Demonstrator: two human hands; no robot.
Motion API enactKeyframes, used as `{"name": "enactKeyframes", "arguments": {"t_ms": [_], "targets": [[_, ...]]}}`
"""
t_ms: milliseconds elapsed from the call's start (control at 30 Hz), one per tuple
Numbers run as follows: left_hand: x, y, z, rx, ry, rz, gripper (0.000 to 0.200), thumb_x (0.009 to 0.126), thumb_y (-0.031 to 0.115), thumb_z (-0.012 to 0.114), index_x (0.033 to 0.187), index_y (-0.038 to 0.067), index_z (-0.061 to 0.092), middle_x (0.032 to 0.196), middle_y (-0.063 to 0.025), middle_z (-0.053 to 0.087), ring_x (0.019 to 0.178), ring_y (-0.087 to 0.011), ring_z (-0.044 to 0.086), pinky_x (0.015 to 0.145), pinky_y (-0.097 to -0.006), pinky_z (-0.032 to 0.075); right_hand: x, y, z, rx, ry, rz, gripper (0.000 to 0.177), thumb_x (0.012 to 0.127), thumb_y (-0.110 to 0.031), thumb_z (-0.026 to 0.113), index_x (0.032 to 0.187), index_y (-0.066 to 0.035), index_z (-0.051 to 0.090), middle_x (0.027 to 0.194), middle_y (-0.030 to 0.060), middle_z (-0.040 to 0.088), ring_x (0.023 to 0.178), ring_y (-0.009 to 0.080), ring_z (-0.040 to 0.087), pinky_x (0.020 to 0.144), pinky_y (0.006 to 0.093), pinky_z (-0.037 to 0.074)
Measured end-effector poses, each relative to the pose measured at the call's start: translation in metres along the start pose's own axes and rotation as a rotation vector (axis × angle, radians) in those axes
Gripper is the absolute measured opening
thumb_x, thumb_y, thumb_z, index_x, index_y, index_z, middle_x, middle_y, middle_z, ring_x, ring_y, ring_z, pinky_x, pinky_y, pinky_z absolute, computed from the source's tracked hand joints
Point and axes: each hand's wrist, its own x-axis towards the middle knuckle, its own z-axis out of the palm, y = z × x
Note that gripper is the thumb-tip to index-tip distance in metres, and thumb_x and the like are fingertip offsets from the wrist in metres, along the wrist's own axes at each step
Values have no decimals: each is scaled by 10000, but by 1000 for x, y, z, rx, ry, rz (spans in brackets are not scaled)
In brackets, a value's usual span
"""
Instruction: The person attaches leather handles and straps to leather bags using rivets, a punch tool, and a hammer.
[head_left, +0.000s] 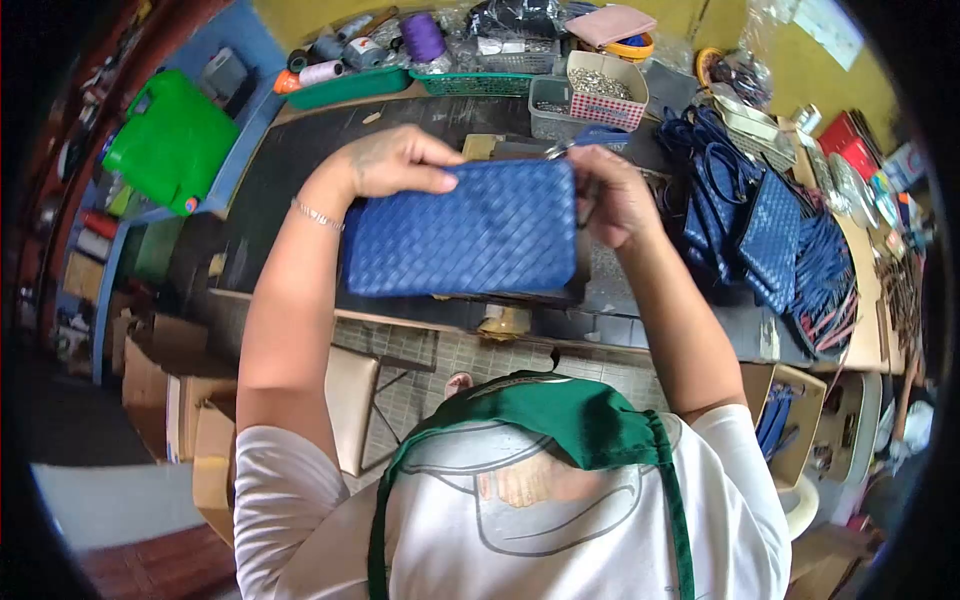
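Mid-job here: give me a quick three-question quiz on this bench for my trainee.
1. True or false: the left hand and right hand both hold the blue woven pouch.
2. The pile of blue pouches lies: A on the person's left, B on the person's right, C under the held one?
3. Which wrist wears the bracelet?
Key: 1 true; 2 B; 3 left.

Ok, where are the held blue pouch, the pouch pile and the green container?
held blue pouch [460,240]: head view, middle of woven face.
pouch pile [772,235]: head view, topmost pouch's face.
green container [175,140]: head view, its flat side.
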Motion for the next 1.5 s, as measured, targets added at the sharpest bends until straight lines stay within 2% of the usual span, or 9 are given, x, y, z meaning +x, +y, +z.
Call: {"name": "enactKeyframes", "arguments": {"t_ms": [167, 433, 500, 567, 633, 833, 967, 1100, 1500], "targets": [[-22, -74, -2, -154, -143, -2, 250, 741, 87, 592, 962, -31, 578, 847, -12, 609, 749, -45, 511, 715, -205, 414, -6, 59, 34, 69, 228, 0, 99, 731, -68, 604, 785, -26, 532, 697, 52, 577, 600, 118, 544, 558, 222, 437], [-3, -109, 2, 129, -240, 6, 276, 738, 125, 549, 998, 38, 582, 870, -45, 615, 785, -110, 547, 745, -239, 414, -21, 79, 54, -57, 523, -10, 95, 722, -74, 605, 774, -47, 530, 732, 52, 594, 605, 122, 571, 497, 195, 401], [3, -104, 10, 394, -201, 118, 271, 762, 137, 522, 1004, 24, 568, 944, -81, 585, 875, -167, 538, 796, -267, 398, -23, 77, 55, -37, 467, -14, 78, 730, -87, 596, 769, -56, 536, 708, 43, 595, 600, 105, 568, 463, 186, 377], [13, -98, 34, 195, 198, 487, 267, 801, 158, 487, 1015, 11, 551, 1001, -110, 553, 954, -204, 510, 832, -283, 381, -19, 82, 45, 14, 504, -47, 46, 724, -49, 590, 742, -23, 557, 678, 60, 586, 572, 122, 578, 410, 198, 365], [20, -78, 54, 77, 284, 514, 283, 832, 185, 467, 1022, -13, 537, 981, -137, 560, 936, -213, 528, 819, -286, 394, -19, 84, 37, 71, 419, -33, 56, 722, -56, 596, 745, -23, 557, 679, 69, 584, 567, 130, 579, 418, 209, 381], [36, -68, 72, 36, 157, 373, 291, 806, 193, 504, 992, -28, 545, 873, -149, 586, 790, -247, 572, 695, -280, 433, -28, 78, 39, 80, 502, -82, 78, 742, -92, 600, 781, -49, 547, 683, 46, 583, 586, 122, 568, 450, 231, 388], [47, -80, 82, -416, 80, 265, 256, 837, 209, 483, 887, -20, 586, 776, -44, 590, 698, -106, 522, 661, -245, 417, -28, 75, 37, -19, 435, -91, 104, 740, -102, 614, 781, -37, 545, 716, 52, 574, 614, 130, 569, 512, 230, 418], [43, -69, 73, -347, -31, 174, 231, 853, 194, 469, 882, -2, 586, 798, -9, 570, 719, -45, 472, 658, -189, 383, -28, 67, 41, -3, 363, -70, 139, 747, -89, 604, 855, -19, 552, 742, 62, 581, 641, 136, 566, 561, 232, 444], [24, -56, 64, -626, 58, 168, 259, 853, 208, 453, 841, -18, 579, 703, 1, 534, 646, -60, 426, 611, -183, 361, -15, 72, 40, -114, 253, -148, 127, 769, -69, 573, 869, -6, 526, 761, 63, 579, 631, 112, 553, 530, 212, 447]]}}
